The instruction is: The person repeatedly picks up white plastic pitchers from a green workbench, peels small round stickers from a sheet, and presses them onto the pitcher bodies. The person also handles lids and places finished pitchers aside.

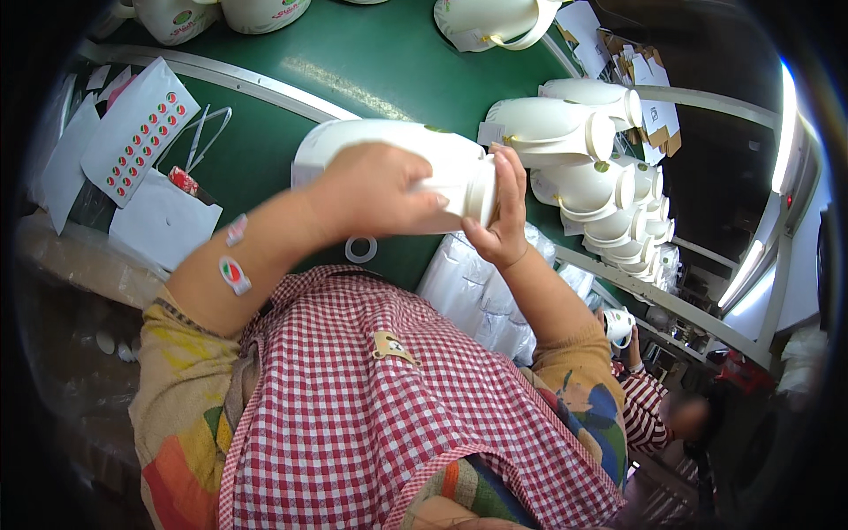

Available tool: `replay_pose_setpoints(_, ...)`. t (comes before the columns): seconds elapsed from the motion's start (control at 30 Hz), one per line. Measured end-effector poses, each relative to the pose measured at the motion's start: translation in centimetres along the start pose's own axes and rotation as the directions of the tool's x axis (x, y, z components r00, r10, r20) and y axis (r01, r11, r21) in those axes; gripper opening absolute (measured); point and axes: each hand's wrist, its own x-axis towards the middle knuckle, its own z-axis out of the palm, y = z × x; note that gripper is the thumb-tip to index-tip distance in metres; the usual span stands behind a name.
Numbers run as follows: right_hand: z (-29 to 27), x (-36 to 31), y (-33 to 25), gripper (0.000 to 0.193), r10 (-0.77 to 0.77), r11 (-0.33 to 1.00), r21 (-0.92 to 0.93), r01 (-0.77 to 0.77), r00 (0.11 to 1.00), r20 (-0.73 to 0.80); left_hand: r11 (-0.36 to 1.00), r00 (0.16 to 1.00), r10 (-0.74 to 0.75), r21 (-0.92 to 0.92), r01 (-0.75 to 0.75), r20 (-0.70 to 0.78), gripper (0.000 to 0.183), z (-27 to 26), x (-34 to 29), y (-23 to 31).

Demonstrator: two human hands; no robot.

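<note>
A cream-white jug point(353, 139) lies on its side across the green bench, its wide mouth end turned to the right. My left hand point(380, 187) is on the jug's side, fingers curled against it near the neck and slightly blurred. At the mouth end, my right hand point(502, 210) grips the round rim point(481, 190), fingers over the far side and thumb on the near side. The handle is largely hidden by my left hand. Two small stickers point(233, 275) cling to my left forearm. Just below the jug, a thin white ring point(360, 249) lies flat.
Several similar jugs point(552, 128) line the bench to the right, with more at the far edge. Clear plastic bags point(468, 283) lie by my right arm. A sheet of round red-green stickers point(146, 132) is at left. A metal rail point(238, 81) crosses behind. Another person point(649, 406) holds a white vessel point(618, 325).
</note>
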Motion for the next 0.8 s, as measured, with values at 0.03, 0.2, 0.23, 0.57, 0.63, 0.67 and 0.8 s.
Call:
replay_pose_setpoints(0.03,-0.2,0.4,0.1,0.080,-0.077,0.996,-0.037,0.079,0.996,0.036,0.999,0.997,-0.006,-0.034,0.009,0.073,0.028,-1.3,0.9,-0.4)
replay_pose_setpoints(0.2,-1.0,2.2,-1.0,0.077,0.199,0.979,-0.047,-0.196,0.977,0.080,1.000,0.993,0.000,0.007,0.001,-0.120,0.031,-0.6,2.0,-0.8)
replay_pose_setpoints(0.23,-0.8,2.4,-1.3,0.076,0.376,0.926,0.005,-0.377,0.924,0.064,0.997,0.967,0.036,0.077,-0.017,-0.251,0.031,0.7,1.3,-0.3)
replay_pose_setpoints(0.57,0.0,0.9,-0.1,0.063,0.026,0.999,0.023,-0.025,0.998,-0.050,0.997,0.998,0.002,-0.070,-0.007,-0.067,0.026,-0.5,1.3,-0.7)
replay_pose_setpoints(0.63,-0.5,1.6,0.1,0.064,-0.228,0.974,0.004,0.228,0.973,0.038,0.972,0.981,-0.106,-0.192,0.137,0.165,0.025,-3.0,2.3,-1.3)
replay_pose_setpoints(0.67,-0.7,1.7,0.3,0.071,-0.245,0.969,-0.003,0.246,0.967,0.075,0.973,0.978,-0.103,-0.188,0.137,0.179,0.038,-3.3,2.6,-1.5)
replay_pose_setpoints(0.8,-0.3,2.8,-1.4,0.074,0.564,0.793,0.267,-0.548,0.826,0.022,0.999,0.965,-0.009,0.046,0.022,-0.262,0.029,1.2,0.9,-0.1)
